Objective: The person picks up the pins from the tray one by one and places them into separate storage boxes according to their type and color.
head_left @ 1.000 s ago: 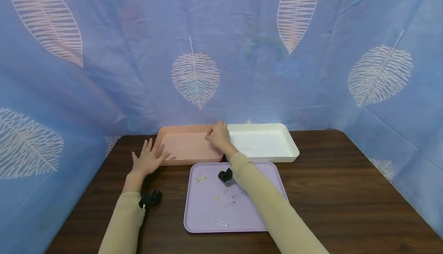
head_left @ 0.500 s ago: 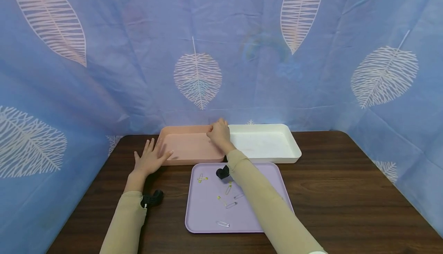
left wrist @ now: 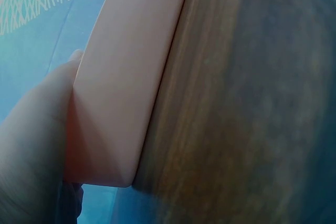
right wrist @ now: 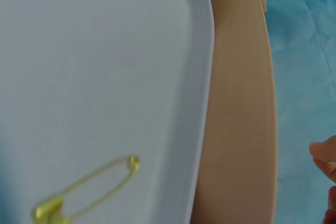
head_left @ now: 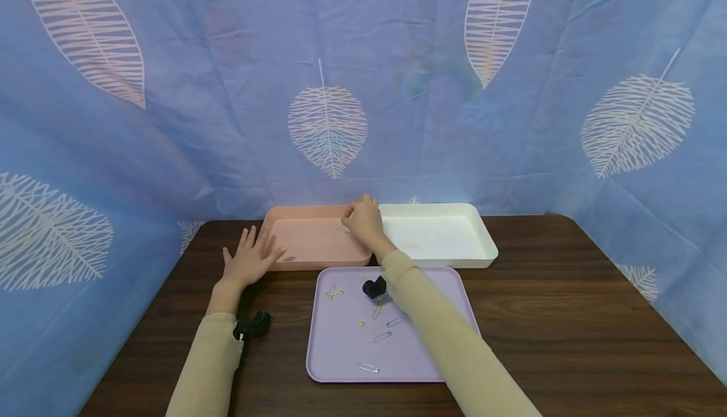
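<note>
In the head view my left hand (head_left: 248, 262) rests with spread fingers at the left front corner of the pink tray (head_left: 312, 243). Its thumb reaches over the rim. My right hand (head_left: 365, 223) is over the right end of that tray, thumb and index fingertips together. A thin pale sliver, like a safety pin (head_left: 342, 229), shows just below those fingertips; I cannot tell whether they hold it. Several safety pins lie on the lavender tray (head_left: 335, 357), among them crossed gold pins (head_left: 335, 293) and a silver pin (head_left: 368, 368). A gold pin (right wrist: 132, 164) shows closely in the right wrist view.
A white tray (head_left: 436, 237) stands right beside the pink one at the back of the dark wooden table (head_left: 556, 316). The lavender tray sits in front of both. A blue leaf-patterned curtain (head_left: 227, 120) hangs behind. Each wrist wears a black camera (head_left: 252, 324).
My right hand reaches slightly forward, then draws back a little. The pale sliver shifts from left of its fingertips to just below them. My left hand stays put; the head view drifts slightly.
</note>
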`<state>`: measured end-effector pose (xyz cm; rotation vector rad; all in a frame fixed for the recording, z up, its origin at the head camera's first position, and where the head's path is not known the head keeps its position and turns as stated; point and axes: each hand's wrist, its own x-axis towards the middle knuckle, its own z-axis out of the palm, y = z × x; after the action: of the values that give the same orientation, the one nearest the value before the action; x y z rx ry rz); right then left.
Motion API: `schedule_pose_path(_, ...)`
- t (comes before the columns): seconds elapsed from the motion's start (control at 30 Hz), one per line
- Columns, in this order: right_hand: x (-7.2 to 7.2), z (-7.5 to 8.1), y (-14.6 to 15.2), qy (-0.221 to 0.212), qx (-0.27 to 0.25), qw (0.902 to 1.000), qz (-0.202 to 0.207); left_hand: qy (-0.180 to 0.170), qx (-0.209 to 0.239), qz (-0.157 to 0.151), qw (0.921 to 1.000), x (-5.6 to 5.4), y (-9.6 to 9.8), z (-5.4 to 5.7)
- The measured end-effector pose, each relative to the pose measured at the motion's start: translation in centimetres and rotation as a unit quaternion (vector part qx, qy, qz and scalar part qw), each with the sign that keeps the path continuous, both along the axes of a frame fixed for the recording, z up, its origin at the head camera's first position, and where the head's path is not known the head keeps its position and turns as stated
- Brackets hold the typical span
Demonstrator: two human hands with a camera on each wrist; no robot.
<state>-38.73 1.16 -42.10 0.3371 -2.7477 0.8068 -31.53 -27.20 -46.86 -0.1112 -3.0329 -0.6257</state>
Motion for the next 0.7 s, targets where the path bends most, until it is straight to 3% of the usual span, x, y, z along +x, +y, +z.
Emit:
schedule_pose_path(0.3,1.4,1.1,1.4,-0.004,-0.027,0.9992,0.030,-0.002,-0.004,0.000,1.0000,0.1,0.1,0.2)
schedule_pose_path(0.7,2.6,1.2,5.0,0.027,-0.031,0.9954,0.087,-0.003,-0.001,0.000,1.0000,0.1,0.0,0.2)
